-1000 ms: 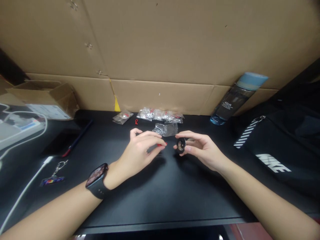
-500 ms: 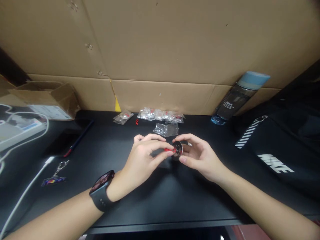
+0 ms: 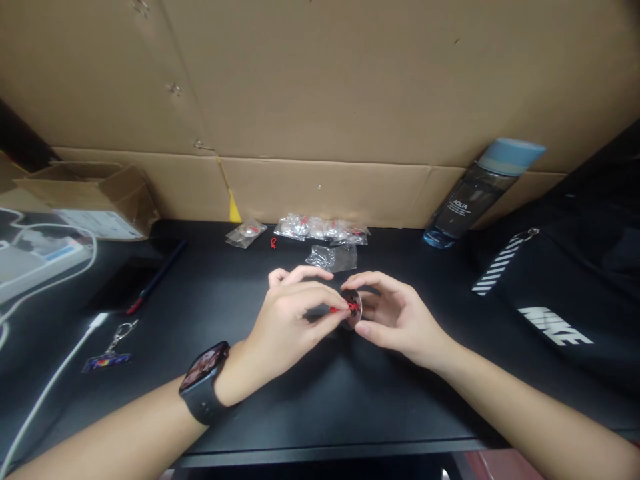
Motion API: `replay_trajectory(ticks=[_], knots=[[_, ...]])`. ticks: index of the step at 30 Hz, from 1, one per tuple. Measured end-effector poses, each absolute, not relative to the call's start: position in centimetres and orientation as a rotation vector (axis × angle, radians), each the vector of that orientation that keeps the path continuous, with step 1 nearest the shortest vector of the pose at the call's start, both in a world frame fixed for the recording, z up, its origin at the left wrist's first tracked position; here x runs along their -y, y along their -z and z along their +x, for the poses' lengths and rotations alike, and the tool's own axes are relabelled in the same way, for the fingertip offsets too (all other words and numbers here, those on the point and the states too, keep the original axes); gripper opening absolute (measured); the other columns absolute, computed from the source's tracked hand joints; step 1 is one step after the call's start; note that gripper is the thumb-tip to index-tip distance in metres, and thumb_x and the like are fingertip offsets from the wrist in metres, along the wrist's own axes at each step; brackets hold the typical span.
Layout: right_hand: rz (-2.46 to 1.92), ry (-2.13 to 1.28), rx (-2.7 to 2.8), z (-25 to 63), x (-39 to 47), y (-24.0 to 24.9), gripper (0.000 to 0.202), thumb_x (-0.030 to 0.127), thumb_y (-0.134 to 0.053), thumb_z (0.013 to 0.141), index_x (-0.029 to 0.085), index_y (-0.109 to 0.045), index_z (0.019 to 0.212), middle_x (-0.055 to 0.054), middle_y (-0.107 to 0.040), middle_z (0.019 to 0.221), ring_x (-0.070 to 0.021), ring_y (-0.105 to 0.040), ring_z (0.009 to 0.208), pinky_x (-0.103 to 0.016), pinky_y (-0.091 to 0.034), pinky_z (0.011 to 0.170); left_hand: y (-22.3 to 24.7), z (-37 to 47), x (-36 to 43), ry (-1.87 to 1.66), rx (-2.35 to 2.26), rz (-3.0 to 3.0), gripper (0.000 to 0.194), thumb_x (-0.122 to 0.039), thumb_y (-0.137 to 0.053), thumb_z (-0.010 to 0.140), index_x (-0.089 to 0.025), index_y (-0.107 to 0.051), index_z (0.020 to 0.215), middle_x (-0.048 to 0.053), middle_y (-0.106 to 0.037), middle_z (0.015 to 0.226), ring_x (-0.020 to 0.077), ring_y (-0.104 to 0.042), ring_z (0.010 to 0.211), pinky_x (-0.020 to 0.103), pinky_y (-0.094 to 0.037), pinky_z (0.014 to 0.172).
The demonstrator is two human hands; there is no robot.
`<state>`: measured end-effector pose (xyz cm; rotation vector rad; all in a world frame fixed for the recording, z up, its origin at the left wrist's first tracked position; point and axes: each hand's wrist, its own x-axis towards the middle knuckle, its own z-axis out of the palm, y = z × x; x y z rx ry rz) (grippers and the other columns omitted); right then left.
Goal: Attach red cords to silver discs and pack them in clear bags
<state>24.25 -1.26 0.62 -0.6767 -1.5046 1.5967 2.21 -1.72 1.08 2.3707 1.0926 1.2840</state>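
Between thumb and forefinger, my left hand pinches a thin red cord against the face of a small round disc. That disc, dark with a shiny rim, stands on edge in my right hand, whose thumb and fingers grip its rim. A smartwatch is on my left wrist. Just beyond my fingers lies a crumpled clear plastic bag. Farther back, a loose loop of red cord rests on the black desk.
Several bagged round pieces and one more bag lie along the cardboard wall. A water bottle and a black Nike bag stand at right. At left are a cardboard box, a phone and a keychain.
The disc has turned slightly and shifted a little left, and more red cord shows against its face. Both hands keep their hold in nearly the same place.
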Motion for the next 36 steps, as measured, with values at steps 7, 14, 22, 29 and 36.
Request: replay_trajectory(ticks=[7,14,22,29,36], knots=[[-0.656,-1.609,1.505,24.14,1.31,-0.67,0.043,0.018,-0.083,0.082,0.028,-0.065,0.12,-0.006,-0.063,0.12,-0.0204,-0.067,0.102,-0.037,-0.061,0.088,-1.61,2.17,1.9,-1.241,-1.037,2.37,0.015,-0.013,-0.075,0.088,-0.027,-0.075,0.083,-0.005,-0.082,0.088,0.0249,-0.068,0.113,0.042,-0.032,0.091],[-0.627,-1.566,1.556,24.11,1.66,-1.09,0.045,0.012,-0.081,0.082,0.027,-0.066,0.122,-0.006,-0.063,0.121,-0.0206,-0.067,0.108,-0.035,-0.061,0.091,-2.06,2.04,2.12,-1.223,-0.98,2.387,0.015,-0.012,-0.076,0.087,-0.026,-0.073,0.082,-0.007,-0.081,0.084,0.0224,-0.068,0.111,0.04,-0.03,0.09],[-0.696,-1.433,1.562,23.92,2.01,-0.91,0.047,0.011,-0.084,0.078,0.026,-0.067,0.12,-0.007,-0.068,0.121,-0.023,-0.071,0.111,-0.035,-0.063,0.092,-1.88,2.23,2.14,-1.243,-1.064,2.371,0.015,-0.012,-0.076,0.086,-0.026,-0.073,0.081,-0.006,-0.081,0.084,0.0243,-0.069,0.11,0.041,-0.029,0.091],[-0.715,-1.441,1.515,23.83,2.1,-0.81,0.047,0.012,-0.088,0.074,0.026,-0.067,0.114,-0.004,-0.068,0.117,-0.0193,-0.075,0.098,-0.032,-0.066,0.087,-1.65,2.1,1.8,-1.253,-0.956,2.365,0.016,-0.011,-0.078,0.085,-0.025,-0.072,0.081,-0.006,-0.081,0.086,0.023,-0.067,0.11,0.041,-0.033,0.094],[-0.701,-1.298,1.585,23.83,2.02,-0.31,0.052,0.012,-0.09,0.073,0.028,-0.068,0.117,-0.004,-0.071,0.118,-0.0223,-0.075,0.106,-0.035,-0.065,0.093,-1.25,2.18,1.72,-1.198,-1.014,2.241,0.016,-0.01,-0.076,0.083,-0.025,-0.072,0.079,-0.005,-0.08,0.085,0.024,-0.065,0.112,0.043,-0.034,0.099]])
